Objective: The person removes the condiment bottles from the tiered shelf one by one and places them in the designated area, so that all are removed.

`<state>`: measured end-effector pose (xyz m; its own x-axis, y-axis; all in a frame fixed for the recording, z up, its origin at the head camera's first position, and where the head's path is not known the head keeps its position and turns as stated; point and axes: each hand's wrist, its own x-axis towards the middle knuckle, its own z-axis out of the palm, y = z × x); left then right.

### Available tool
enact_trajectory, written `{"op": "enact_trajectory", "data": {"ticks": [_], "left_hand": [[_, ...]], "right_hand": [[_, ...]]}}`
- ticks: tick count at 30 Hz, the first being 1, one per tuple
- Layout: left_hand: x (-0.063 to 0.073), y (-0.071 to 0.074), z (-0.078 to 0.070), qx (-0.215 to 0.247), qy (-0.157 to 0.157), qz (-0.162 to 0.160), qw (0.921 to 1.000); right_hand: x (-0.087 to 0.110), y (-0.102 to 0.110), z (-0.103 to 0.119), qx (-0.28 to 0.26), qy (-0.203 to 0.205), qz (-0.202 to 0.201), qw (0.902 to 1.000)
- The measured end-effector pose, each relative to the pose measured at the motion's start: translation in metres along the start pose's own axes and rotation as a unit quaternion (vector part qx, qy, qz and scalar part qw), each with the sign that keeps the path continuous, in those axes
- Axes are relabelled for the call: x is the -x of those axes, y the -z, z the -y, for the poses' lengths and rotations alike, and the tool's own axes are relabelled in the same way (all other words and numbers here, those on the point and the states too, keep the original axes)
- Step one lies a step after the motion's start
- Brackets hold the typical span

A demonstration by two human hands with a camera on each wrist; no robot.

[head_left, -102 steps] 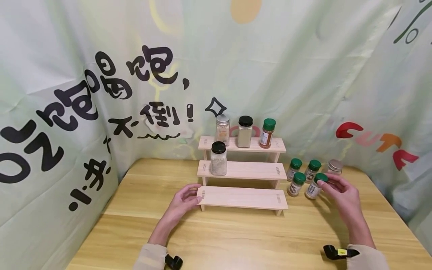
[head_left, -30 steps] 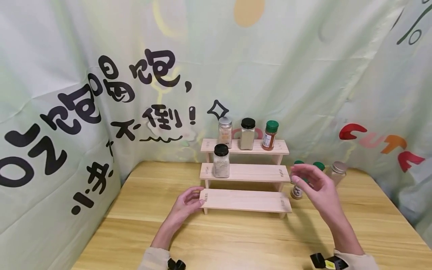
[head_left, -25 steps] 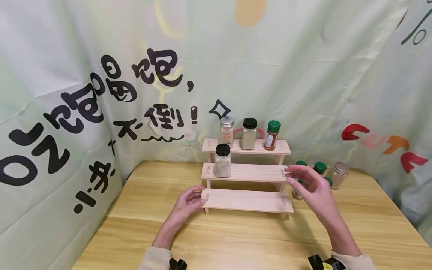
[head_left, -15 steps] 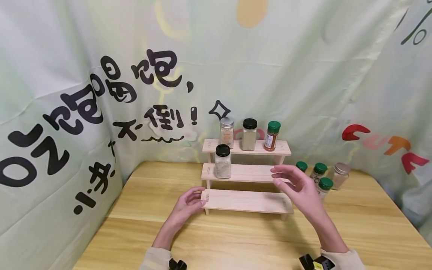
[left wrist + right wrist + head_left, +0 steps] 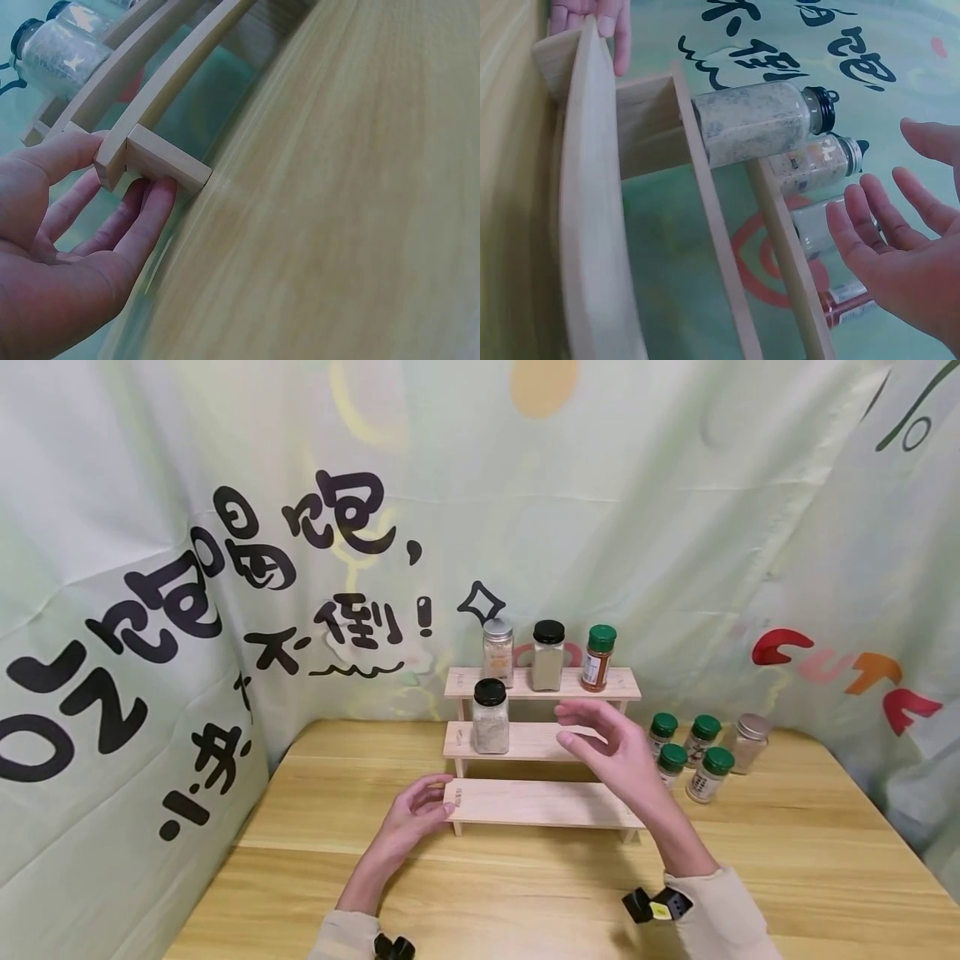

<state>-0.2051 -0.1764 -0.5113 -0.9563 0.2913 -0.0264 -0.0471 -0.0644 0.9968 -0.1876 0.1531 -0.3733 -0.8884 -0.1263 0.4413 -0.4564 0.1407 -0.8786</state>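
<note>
1. Head view: a three-tier wooden rack (image 5: 540, 802) is seen standing on the counter (image 5: 525, 893), with the left hand (image 5: 408, 814) placed at the left end of its lowest tier.
2. By the left fingers (image 5: 157, 210) the rack is lightly gripped, the board's end and the leg beneath both being touched.
3. On the middle tier, toward its left end, one black-lidded jar (image 5: 491, 727) is stood upright.
4. To the right of that jar, and apart from it, the right hand (image 5: 611, 747) is held raised; its fingers (image 5: 889, 214) are spread and loosely bent, with nothing grasped.
5. Along the top tier a silver-lidded jar (image 5: 498, 660), a second black-lidded jar (image 5: 548, 664) and a green-lidded jar with red contents (image 5: 597, 664) are lined up.
6. To the rack's right, four smaller green-lidded jars (image 5: 706, 781) and a dull-lidded jar (image 5: 747, 745) are grouped on the counter.
7. The step in hand is judged to be a free-handed reach at the middle tier while the rack is steadied.
8. For a next move, the rack would need to be kept steady and any chosen jar enclosed squarely, its neighbours left unknocked; which jar is meant cannot be told.
</note>
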Motion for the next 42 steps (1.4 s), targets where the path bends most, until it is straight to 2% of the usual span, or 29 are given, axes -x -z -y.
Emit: {"op": "enact_trajectory", "data": {"ticks": [7, 22, 31, 42], "left_hand": [[-0.002, 0.001, 0.002, 0.003, 0.007, -0.002, 1.0], [-0.003, 0.001, 0.001, 0.005, 0.008, 0.001, 1.0], [-0.001, 0.001, 0.002, 0.005, 0.007, 0.003, 1.0], [-0.001, 0.0, 0.001, 0.01, 0.007, -0.001, 0.9999]], "right_hand": [[-0.023, -0.016, 0.003, 0.026, -0.003, 0.007, 0.9996], [-0.061, -0.043, -0.002, -0.007, 0.002, 0.043, 0.999], [-0.073, -0.057, -0.004, -0.017, -0.012, 0.055, 0.9982], [-0.076, -0.066, -0.009, -0.009, -0.034, 0.06, 0.9976]]}}
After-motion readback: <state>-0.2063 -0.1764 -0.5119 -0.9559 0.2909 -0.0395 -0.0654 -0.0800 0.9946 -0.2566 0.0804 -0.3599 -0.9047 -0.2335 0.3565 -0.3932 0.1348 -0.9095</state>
